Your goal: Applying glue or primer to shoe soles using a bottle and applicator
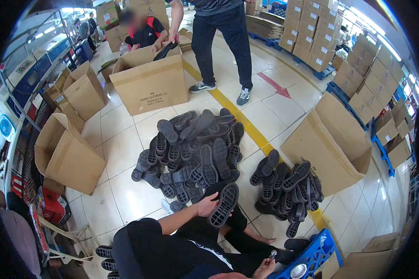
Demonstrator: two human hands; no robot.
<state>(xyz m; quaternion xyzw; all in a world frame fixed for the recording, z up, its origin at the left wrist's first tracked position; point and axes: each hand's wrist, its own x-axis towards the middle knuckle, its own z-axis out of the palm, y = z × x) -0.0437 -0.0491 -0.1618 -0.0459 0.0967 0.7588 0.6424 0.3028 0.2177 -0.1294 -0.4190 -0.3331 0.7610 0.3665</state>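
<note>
In front of me my left hand (206,205) grips a dark grey shoe sole (225,204) by its edge, its ribbed open side facing up. My right hand (264,269) is low at the right, fingers closed round a small thing with a pale tip (273,254), too small to name. Close by that hand is a shallow round bowl (299,270) with whitish contents, beside a blue plastic crate (313,253). Beyond my left hand lies a large heap of dark soles (205,139). A smaller pile of soles (288,186) lies to its right.
Open cartons stand at the left (70,156), right (328,144) and far side (149,86). A standing person (221,46) holds a dark sole over the far carton; another person (146,35) is behind it. Several soles (108,264) lie at lower left, near a pale metal frame (67,235).
</note>
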